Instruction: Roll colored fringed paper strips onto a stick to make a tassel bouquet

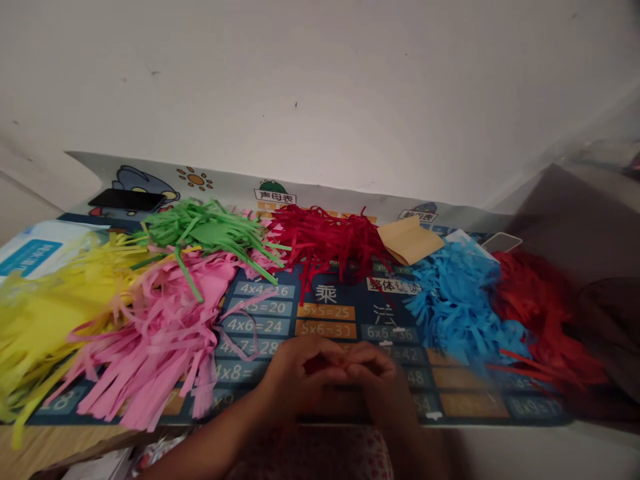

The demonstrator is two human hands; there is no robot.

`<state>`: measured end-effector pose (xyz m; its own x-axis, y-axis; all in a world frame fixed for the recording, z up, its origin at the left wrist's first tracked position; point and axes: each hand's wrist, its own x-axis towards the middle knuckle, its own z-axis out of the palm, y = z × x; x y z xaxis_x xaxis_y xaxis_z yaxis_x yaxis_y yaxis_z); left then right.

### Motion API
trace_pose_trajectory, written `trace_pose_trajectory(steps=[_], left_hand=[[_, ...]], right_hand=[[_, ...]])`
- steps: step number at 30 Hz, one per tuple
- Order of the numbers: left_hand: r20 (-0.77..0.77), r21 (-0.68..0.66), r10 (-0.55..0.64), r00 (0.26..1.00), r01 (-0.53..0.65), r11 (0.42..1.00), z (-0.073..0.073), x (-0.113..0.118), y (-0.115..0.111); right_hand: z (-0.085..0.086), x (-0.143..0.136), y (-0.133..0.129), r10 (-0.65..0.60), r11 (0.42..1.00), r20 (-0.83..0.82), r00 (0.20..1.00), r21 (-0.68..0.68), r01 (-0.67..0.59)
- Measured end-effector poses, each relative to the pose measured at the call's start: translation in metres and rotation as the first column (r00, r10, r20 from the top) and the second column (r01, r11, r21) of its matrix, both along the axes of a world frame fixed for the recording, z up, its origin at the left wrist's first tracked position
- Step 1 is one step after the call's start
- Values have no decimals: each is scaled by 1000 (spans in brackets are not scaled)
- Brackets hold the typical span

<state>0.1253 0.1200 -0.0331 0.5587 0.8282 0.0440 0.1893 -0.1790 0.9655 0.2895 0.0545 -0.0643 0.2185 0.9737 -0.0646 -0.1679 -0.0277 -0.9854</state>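
My left hand (300, 373) and my right hand (377, 377) meet at the front middle of a dark blue mat (273, 393) printed with times tables. Both have curled fingers with the tips pressed together. A dark reddish patch shows inside the left hand's curl, too dim to name. Left of them lies a pile of pink paper strips (170, 327), with one loose curled strip reaching toward my left hand. A bunch of dark red paper strips (330, 240) sits beyond them. Blue paper fringe (457, 300) lies to the right.
Yellow strips (65, 300) and a white-blue packet (35, 250) lie left, green strips (210, 230) behind the pink. A phone (127, 199) rests at the back left. Folded tan paper (411, 240) and red strips (545, 313) are right. A wall (320, 100) stands behind.
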Motion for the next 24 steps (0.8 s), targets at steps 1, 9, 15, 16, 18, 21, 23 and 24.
trace_pose_trajectory(steps=[1,9,15,16,18,21,23,24], left_hand=[[6,25,-12,1000,12,1000,0,0,1],[-54,131,-51,997,58,990,2,-1,2],[28,401,-28,999,14,916,-5,0,-7],[22,426,-22,1000,10,905,-6,0,-9],[17,458,-25,1000,14,889,-5,0,-11],[21,487,-30,999,16,873,-4,-2,-13],[10,484,-30,1000,21,875,-4,-4,-13],[1,473,-28,1000,24,881,-4,-4,-13]], right_hand=[[-1,1,0,-6,999,45,999,33,5],[-1,4,-8,-79,995,126,989,73,71],[8,2,-14,-138,986,278,950,132,105],[9,1,-15,-142,984,285,948,142,105],[9,1,-18,-146,982,289,946,160,102],[10,0,-21,-140,980,302,943,180,88],[10,0,-23,-145,979,312,939,185,90],[11,-1,-23,-147,978,317,937,186,90]])
